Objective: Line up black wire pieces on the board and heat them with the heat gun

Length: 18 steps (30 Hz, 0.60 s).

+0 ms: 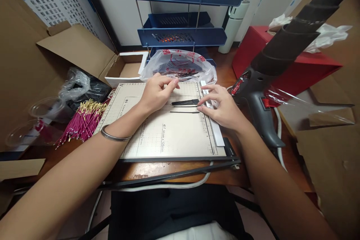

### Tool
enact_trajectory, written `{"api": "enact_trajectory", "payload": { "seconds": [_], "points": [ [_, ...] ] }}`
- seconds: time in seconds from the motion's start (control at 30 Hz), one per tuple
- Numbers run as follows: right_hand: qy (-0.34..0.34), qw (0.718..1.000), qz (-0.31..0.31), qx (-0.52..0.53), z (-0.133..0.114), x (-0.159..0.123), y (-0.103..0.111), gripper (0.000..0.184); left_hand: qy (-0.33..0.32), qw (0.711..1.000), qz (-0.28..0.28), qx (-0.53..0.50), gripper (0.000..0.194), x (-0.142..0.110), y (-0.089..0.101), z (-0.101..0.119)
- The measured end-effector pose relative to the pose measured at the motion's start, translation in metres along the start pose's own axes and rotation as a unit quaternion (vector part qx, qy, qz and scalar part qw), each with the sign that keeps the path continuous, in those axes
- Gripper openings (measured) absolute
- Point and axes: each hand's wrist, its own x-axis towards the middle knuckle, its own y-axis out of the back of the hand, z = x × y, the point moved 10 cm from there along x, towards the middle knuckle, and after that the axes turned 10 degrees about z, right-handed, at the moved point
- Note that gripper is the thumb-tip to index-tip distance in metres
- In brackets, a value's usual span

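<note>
A paper trimmer board (182, 135) with printed size marks lies in front of me. On it several thin black strips (184, 102) form a small bundle, and a single black strip (184, 112) lies apart just below. My left hand (157, 92) is above the board's upper middle, its fingers curled and thumb and forefinger pressed together; what they hold, if anything, is too small to make out. At the strips' right ends is my right hand (221, 105), fingers apart, fingertips by the bundle and thumb at the single strip's end. A white strip (216, 133) runs along the board's right side beneath it.
Behind the board sits a plastic bag (180, 63) with dark thin pieces, below blue shelves (180, 37). A heat gun (261, 97) stands right, before a red tissue box (253, 45). Left are magenta gold-tipped pieces (84, 123). The trimmer's arm (174, 174) crosses the front edge.
</note>
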Motion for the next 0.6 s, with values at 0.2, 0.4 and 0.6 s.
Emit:
{"api": "enact_trajectory", "payload": {
  "seconds": [0.2, 0.4, 0.6],
  "points": [
    [0.009, 1.0, 0.014, -0.006, 0.0, 0.0, 0.0, 0.008, 0.003, 1.0, -0.014, 0.007, 0.044, -0.001, -0.003, -0.001],
    [-0.004, 1.0, 0.011, 0.008, 0.0, 0.002, -0.001, 0.006, -0.002, 1.0, -0.02, 0.005, 0.044, -0.001, -0.005, -0.001],
    [0.022, 0.999, -0.023, 0.019, -0.014, -0.003, -0.002, 0.006, 0.001, 1.0, -0.024, 0.009, 0.045, -0.001, -0.005, -0.001]
  ]
}}
